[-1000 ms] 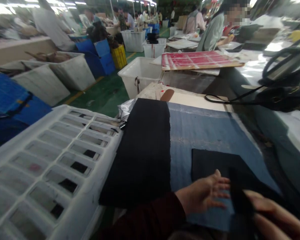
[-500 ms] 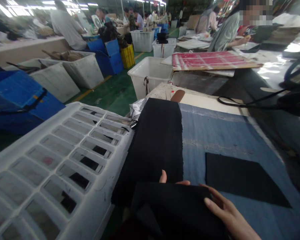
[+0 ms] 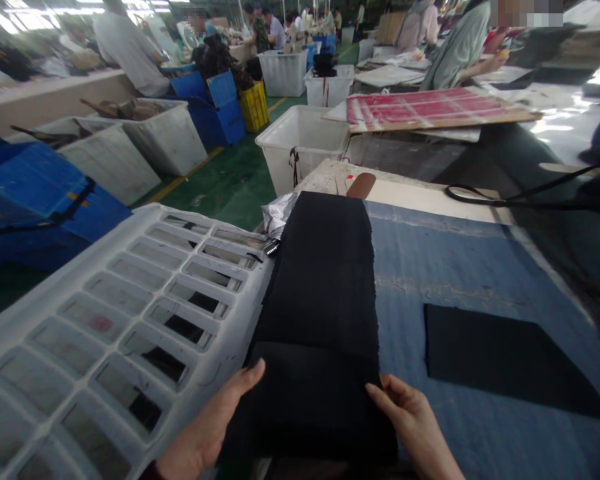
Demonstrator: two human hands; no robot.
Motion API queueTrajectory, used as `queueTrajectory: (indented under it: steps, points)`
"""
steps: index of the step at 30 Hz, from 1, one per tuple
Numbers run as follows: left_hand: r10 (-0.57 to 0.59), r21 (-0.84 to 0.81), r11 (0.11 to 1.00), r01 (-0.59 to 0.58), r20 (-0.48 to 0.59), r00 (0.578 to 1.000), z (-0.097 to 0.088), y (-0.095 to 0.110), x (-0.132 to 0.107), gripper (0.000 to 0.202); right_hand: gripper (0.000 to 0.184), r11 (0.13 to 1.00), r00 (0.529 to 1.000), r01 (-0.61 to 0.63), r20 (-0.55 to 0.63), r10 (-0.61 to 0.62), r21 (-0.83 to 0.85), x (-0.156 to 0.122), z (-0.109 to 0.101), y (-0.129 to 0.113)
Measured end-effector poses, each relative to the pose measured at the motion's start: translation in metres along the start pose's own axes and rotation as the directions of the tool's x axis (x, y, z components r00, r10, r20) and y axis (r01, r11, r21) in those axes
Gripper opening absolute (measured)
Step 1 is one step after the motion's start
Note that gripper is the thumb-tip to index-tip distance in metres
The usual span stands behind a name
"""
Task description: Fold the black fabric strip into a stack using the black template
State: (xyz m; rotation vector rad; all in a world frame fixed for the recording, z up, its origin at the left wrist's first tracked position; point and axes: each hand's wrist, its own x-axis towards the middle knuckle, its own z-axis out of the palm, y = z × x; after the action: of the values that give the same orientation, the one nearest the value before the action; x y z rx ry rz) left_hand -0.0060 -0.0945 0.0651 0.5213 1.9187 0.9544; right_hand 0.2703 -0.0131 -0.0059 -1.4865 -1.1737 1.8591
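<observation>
A black fabric piece [image 3: 315,393] lies over the near end of a long black fabric strip [image 3: 327,267], roughly lined up with its sides. My right hand [image 3: 413,417] pinches the piece's right edge between thumb and fingers. At its left edge is my left hand [image 3: 210,417], thumb along the top corner and the other fingers hidden by the cloth. Farther right, a separate black piece [image 3: 505,360] with a slanted side rests flat on the blue-grey table cover [image 3: 405,267].
A white slotted plastic crate [image 3: 95,300] stands close on the left. Beyond the table are a white bin [image 3: 305,143], a red-topped board [image 3: 430,107] and a brown oval piece [image 3: 361,186]. A black strap [image 3: 510,202] lies at the right. Several people work farther back.
The black piece has come down onto the strip and lies flatter. My left hand, mostly hidden behind it before, now shows at its left edge; my right hand has moved slightly left.
</observation>
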Motion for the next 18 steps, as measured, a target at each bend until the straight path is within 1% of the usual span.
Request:
queueTrajectory:
  steps: [2,3,4,5,7,9,11,14,18]
  points:
    - [0.018,-0.071,0.997,-0.005,0.190,0.982,-0.001,-0.005,0.009,0.050,0.040,1.000,1.000,0.010,0.007,-0.010,-0.018,0.004,0.004,-0.001]
    - [0.044,-0.085,0.996,-0.023,0.248,0.968,-0.001,-0.008,0.015,0.048,0.040,0.999,1.000,0.023,0.001,-0.023,-0.045,0.005,0.005,-0.002]
    - [0.078,-0.077,0.995,-0.059,0.275,0.958,-0.001,-0.011,0.021,0.046,0.040,0.995,0.999,0.043,-0.009,-0.044,-0.089,0.008,0.005,-0.003]
    - [0.112,-0.041,0.994,-0.105,0.271,0.956,-0.002,-0.015,0.028,0.044,0.039,0.986,0.997,0.068,-0.021,-0.072,-0.150,0.010,0.005,-0.003]
    - [0.156,0.113,0.977,-0.182,0.206,0.966,-0.005,-0.023,0.040,0.041,0.039,0.943,0.990,0.113,-0.049,-0.134,-0.313,0.014,0.004,-0.004]
    - [0.184,0.289,0.932,-0.221,0.152,0.971,-0.009,-0.030,0.050,0.039,0.039,0.872,0.981,0.133,-0.061,-0.183,-0.471,0.018,0.002,-0.004]
    - [0.208,0.420,0.875,-0.241,0.124,0.970,-0.011,-0.035,0.055,0.038,0.041,0.806,0.976,0.137,-0.063,-0.211,-0.576,0.022,0.001,-0.004]
    - [0.238,0.511,0.820,-0.258,0.105,0.966,-0.012,-0.036,0.058,0.036,0.043,0.744,0.975,0.133,-0.048,-0.216,-0.655,0.025,0.000,-0.002]
    - [0.228,0.566,0.789,-0.238,0.090,0.970,-0.012,-0.032,0.057,0.034,0.044,0.707,0.976,0.130,-0.034,-0.213,-0.696,0.027,-0.002,0.000]
